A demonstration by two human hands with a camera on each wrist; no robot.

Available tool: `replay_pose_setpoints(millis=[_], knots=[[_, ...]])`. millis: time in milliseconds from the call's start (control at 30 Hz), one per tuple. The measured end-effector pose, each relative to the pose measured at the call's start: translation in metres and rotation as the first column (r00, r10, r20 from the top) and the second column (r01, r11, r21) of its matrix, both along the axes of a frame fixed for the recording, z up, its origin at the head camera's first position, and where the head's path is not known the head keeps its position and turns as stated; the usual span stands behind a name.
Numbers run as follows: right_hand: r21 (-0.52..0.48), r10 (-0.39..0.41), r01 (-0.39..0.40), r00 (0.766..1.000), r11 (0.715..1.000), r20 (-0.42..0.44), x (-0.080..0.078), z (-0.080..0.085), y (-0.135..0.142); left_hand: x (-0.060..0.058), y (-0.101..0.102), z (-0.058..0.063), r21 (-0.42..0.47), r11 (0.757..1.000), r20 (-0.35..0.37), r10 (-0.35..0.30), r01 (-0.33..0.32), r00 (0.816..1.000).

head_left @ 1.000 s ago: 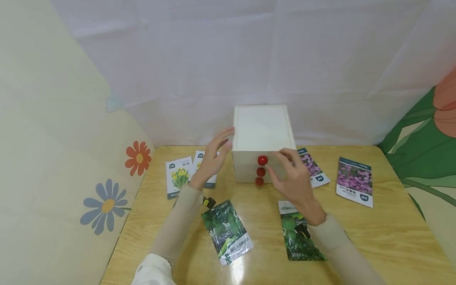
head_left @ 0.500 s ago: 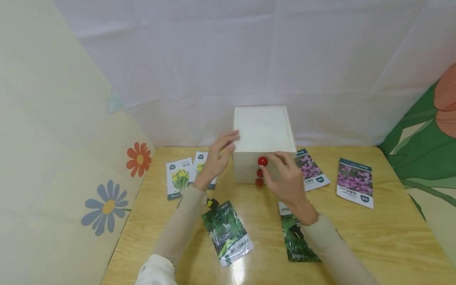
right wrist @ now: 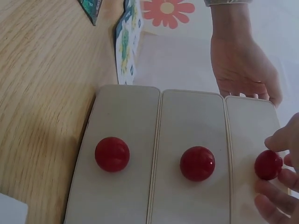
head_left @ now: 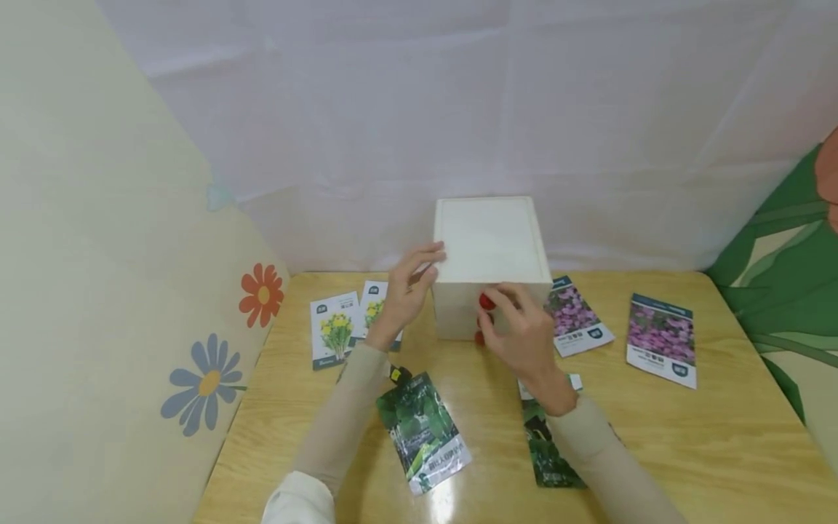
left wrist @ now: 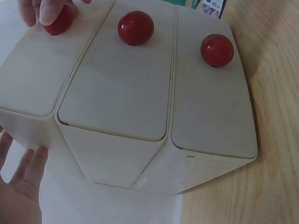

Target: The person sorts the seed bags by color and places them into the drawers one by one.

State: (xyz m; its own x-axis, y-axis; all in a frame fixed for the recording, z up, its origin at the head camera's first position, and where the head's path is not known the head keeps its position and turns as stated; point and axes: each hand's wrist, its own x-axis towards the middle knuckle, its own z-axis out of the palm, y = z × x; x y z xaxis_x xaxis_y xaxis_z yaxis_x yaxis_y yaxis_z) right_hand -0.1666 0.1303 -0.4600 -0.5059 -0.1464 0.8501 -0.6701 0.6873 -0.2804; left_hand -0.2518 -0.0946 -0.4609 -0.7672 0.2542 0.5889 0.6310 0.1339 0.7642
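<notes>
A small white box (head_left: 492, 239) with three stacked drawers stands at the back of the wooden table. Each drawer front bears a round red knob, and all three lie flush with the box. My right hand (head_left: 524, 335) pinches the top drawer's knob (right wrist: 267, 165) between thumb and fingers. In the right wrist view the middle knob (right wrist: 197, 164) and the bottom knob (right wrist: 112, 154) are untouched. My left hand (head_left: 406, 291) rests against the box's left side, its fingertips on the upper edge. In the left wrist view the left fingers (left wrist: 35, 168) are fairly straight.
Yellow-flower seed packets (head_left: 335, 331) lie left of the box, purple-flower packets (head_left: 661, 338) to its right. Two green packets lie in front: one (head_left: 424, 433) between my forearms, one (head_left: 550, 458) partly under my right forearm. A white cloth (head_left: 366, 145) hangs behind.
My right hand has moved left along the box front, and its fingers have closed on the top knob. My left hand has settled onto the box's upper left edge.
</notes>
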Motion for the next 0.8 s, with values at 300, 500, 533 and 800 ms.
replay_pose_setpoints(millis=[300,500,533,800], knots=[[-0.017,0.001,-0.001,0.999,1.000,0.043,0.002,-0.007,-0.007,0.000,-0.001,-0.004,0.008,1.000,-0.006,0.008,-0.008,1.000],[-0.040,0.027,-0.026,0.999,0.999,0.028,0.001,-0.009,-0.010,0.001,-0.004,-0.004,0.001,1.000,-0.010,0.008,-0.008,1.000],[-0.041,0.028,-0.027,0.999,0.999,0.025,0.000,-0.009,-0.010,0.001,-0.004,-0.004,0.000,1.000,-0.007,0.007,-0.007,1.000],[-0.060,0.034,-0.033,0.999,0.998,0.018,-0.002,-0.007,-0.006,0.005,0.004,0.006,0.003,1.000,0.020,-0.002,0.002,1.000]])
